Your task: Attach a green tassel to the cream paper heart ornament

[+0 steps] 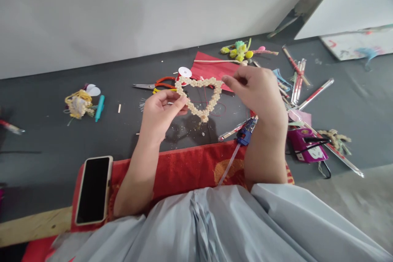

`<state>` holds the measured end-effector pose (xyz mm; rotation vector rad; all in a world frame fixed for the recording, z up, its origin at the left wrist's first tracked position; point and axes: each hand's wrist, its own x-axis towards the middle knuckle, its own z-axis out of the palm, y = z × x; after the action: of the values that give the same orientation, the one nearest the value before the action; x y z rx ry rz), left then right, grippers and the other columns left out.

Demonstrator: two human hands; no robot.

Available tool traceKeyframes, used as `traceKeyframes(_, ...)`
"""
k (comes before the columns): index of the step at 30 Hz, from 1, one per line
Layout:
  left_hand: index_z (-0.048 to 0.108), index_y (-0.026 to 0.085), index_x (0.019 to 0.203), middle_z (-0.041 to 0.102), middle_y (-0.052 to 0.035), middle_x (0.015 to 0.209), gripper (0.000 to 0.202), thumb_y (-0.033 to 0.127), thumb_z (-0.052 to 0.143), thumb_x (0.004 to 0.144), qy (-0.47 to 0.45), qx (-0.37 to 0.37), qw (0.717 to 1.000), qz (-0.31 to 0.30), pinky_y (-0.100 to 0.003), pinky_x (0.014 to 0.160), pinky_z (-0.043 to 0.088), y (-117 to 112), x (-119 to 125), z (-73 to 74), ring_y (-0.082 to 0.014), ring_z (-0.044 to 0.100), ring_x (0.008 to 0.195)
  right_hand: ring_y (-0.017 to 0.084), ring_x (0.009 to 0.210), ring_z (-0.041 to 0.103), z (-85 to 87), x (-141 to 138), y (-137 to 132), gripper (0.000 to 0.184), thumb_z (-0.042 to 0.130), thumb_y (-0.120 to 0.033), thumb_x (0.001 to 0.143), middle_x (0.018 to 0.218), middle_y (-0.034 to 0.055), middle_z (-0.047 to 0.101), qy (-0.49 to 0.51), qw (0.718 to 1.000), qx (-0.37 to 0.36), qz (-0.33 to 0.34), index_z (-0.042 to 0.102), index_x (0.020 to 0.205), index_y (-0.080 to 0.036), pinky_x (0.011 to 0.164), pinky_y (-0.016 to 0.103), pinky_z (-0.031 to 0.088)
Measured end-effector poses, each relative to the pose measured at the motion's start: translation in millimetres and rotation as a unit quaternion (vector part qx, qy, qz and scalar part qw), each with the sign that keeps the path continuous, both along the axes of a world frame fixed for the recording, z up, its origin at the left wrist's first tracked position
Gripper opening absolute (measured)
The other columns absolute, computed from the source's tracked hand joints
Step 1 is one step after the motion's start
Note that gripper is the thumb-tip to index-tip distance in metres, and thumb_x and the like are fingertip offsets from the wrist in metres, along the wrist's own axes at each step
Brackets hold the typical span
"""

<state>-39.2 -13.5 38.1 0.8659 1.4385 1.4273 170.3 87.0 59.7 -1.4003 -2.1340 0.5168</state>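
A cream-coloured heart-shaped ring (211,104), knobbly all along its outline, hangs upright above the table with its point down. My left hand (162,110) is closed on its left side, thumb in front and fingers behind. At the upper right lobe, my right hand (248,86) makes a pinch with thumb and forefinger right beside the edge. What lies between those fingertips is too small to make out. Behind the heart are a white-ended spool (184,72), orange-handled scissors (145,86) and thin red thread (222,108).
A blue glue gun (245,133) lies by my right forearm, near a purple power socket (310,145) and wrapped sticks (316,94). Red paper (211,69) and yellow-green decorations (241,51) are behind. Left are a phone (93,190), yellow yarn (78,104) and a turquoise pen (100,107).
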Motion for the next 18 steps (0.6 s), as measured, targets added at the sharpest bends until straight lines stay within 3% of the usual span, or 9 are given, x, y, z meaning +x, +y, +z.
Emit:
traceKeyframes(3, 0.065, 0.019, 0.076, 0.068, 0.003, 0.067, 0.05, 0.053, 0.095, 0.057, -0.019, 0.013, 0.999, 0.025, -0.026, 0.065, 0.065, 1, 1, 0.1, -0.0134, 0.072, 0.063, 0.011, 0.061, 0.041, -6.0, -4, 0, 0.023, 0.066, -0.036, 0.091, 0.067, 0.0008, 0.054, 0.062, 0.998, -0.02, 0.025, 0.061, 0.076, -0.019, 0.061, 0.03, 0.032)
traceKeyframes(5, 0.064, 0.019, 0.076, 0.068, 0.0032, 0.067, 0.052, 0.055, 0.096, 0.055, -0.032, 0.023, 0.999, 0.037, -0.026, 0.065, 0.066, 2, 2, 0.5, -0.0131, 0.072, 0.063, 0.01, 0.063, 0.044, -7.0, -8, -2, 0.027, 0.057, -0.042, 0.097, 0.073, 0.0016, 0.058, 0.129, 0.989, -0.03, 0.06, 0.066, 0.086, -0.019, 0.062, 0.029, 0.034)
traceKeyframes(8, 0.064, 0.018, 0.076, 0.068, 0.0033, 0.068, 0.055, 0.056, 0.097, 0.053, -0.048, 0.033, 0.997, 0.045, -0.025, 0.066, 0.067, 3, 5, 1.1, -0.013, 0.073, 0.065, 0.009, 0.063, 0.043, -5.9, -17, -7, 0.046, 0.048, -0.059, 0.101, 0.072, 0.0012, 0.055, 0.219, 0.969, -0.057, 0.102, 0.064, 0.084, -0.019, 0.059, 0.027, 0.034)
traceKeyframes(12, 0.065, 0.017, 0.077, 0.068, 0.0031, 0.069, 0.055, 0.054, 0.098, 0.053, -0.069, 0.04, 0.996, 0.04, -0.023, 0.066, 0.066, 3, 7, 1.1, -0.012, 0.073, 0.066, 0.007, 0.059, 0.034, -4.7, -25, -11, 0.056, 0.058, -0.074, 0.09, 0.064, -0.0019, 0.042, 0.271, 0.947, -0.097, 0.145, 0.06, 0.079, -0.019, 0.053, 0.026, 0.028)
traceKeyframes(18, 0.066, 0.017, 0.085, 0.071, 0.0018, 0.075, 0.054, 0.049, 0.099, 0.056, -0.087, 0.051, 0.994, 0.038, -0.021, 0.065, 0.065, 4, 6, -2.6, -0.011, 0.073, 0.067, 0.006, 0.058, 0.032, -12.5, -31, -11, 0.051, 0.063, -0.07, 0.089, 0.065, -0.0027, 0.04, 0.32, 0.927, -0.13, 0.148, 0.062, 0.082, -0.019, 0.052, 0.025, 0.026)
